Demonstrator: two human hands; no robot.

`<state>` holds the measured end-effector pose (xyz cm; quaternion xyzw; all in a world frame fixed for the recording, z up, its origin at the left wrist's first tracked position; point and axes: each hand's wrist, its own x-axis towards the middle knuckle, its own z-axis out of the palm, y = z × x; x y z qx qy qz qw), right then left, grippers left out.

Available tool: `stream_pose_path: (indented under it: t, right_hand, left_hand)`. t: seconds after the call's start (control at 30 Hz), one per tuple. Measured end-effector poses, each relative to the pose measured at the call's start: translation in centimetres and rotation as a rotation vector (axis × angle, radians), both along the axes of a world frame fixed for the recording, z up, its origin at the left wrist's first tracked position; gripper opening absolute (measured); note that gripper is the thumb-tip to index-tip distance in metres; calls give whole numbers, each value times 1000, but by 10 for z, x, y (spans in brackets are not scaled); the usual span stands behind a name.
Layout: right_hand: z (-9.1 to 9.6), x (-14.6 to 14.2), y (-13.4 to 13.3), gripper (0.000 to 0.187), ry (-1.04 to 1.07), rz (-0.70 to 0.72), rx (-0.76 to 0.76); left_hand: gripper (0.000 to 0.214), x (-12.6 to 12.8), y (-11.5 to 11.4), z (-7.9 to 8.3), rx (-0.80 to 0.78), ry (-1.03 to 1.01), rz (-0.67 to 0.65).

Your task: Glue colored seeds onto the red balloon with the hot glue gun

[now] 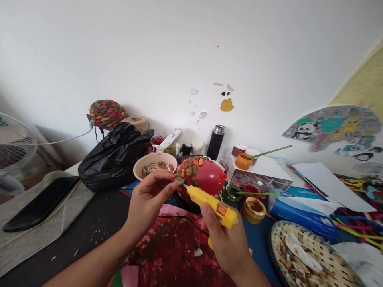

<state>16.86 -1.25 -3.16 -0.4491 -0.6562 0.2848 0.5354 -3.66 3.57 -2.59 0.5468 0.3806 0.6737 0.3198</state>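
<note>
My left hand (149, 195) pinches a small olive-brown flat piece (178, 180) between thumb and fingertips; its exact kind I cannot make out. My right hand (229, 245) is wrapped round a yellow glue gun (206, 200), whose nozzle points left, close to that piece. Just behind both hands lies a red balloon (212, 175), its knot to the right. Small green, orange and red pieces (191, 168) cover the balloon's left side. A black cord runs from near the glue gun across the red-stained work surface (167, 255).
Behind my left hand stands a cream bowl (139, 167) of painted bits. Paint jars (253, 209), one with a green stick across it, are on the right. Nearby are a woven basket (326, 255) of shell-like pieces, a black thermos (216, 143), a black plastic bag (113, 159) and a fan (14, 139).
</note>
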Motion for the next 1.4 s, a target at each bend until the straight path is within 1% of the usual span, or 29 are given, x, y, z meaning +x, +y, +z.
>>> stream_pose_path:
  t: [0.2,0.4,0.8,1.0,1.27,1.4]
  right_hand:
    - [1,-1,0,60,-36,-18,6]
    - [0,0,0,59,-20,-20,6]
    - [0,-1,2,59,-7,-21,5]
    - [0,-1,2,56,-12,-33,-2]
    - [-1,0,0,60,4,-34,-12]
    - [-1,-1,1,59,4,-37,-18]
  left_hand:
    - [23,1,0,1,-6,-10,-3]
    - [18,0,0,-1,-5,-22,-21]
    - [27,1,-1,1,-28,-12,6]
    - [29,2,0,2,-17,-14,15]
    - [25,1,1,1,5,-2,15]
    - [25,1,0,1,-2,2,21]
